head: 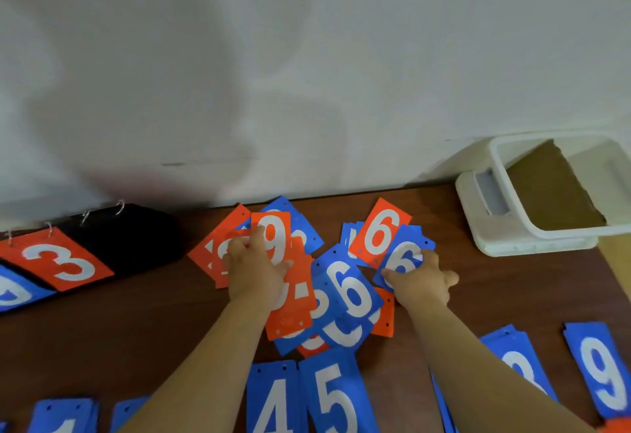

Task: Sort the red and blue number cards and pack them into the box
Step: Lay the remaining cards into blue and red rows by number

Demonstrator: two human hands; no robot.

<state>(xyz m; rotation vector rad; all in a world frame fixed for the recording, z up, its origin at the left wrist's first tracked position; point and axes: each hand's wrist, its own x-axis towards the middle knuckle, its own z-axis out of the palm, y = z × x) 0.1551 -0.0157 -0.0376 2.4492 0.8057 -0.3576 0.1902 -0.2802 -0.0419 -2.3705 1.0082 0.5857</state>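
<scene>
A mixed heap of red and blue number cards (345, 296) lies in the middle of the brown table. My left hand (254, 270) grips a red card showing 9 (276, 238), with more red cards fanned under it. My right hand (421, 284) pinches a blue card showing 6 (404, 255) at the heap's right side. A red 6 card (384, 231) lies just behind that one. Along the near edge lie sorted blue cards: a 4 (273, 402), a 5 (336, 398), an 8 (522, 364) and a 9 (601, 367). The white plastic box (502, 173) stands at the back right.
A black flip scoreboard (112, 238) with metal rings lies at the left, showing a red 3 (61, 262). The box rests on its white lid (478, 227) and holds a brown cardboard sheet (553, 187). A white wall (307, 74) rises right behind the table.
</scene>
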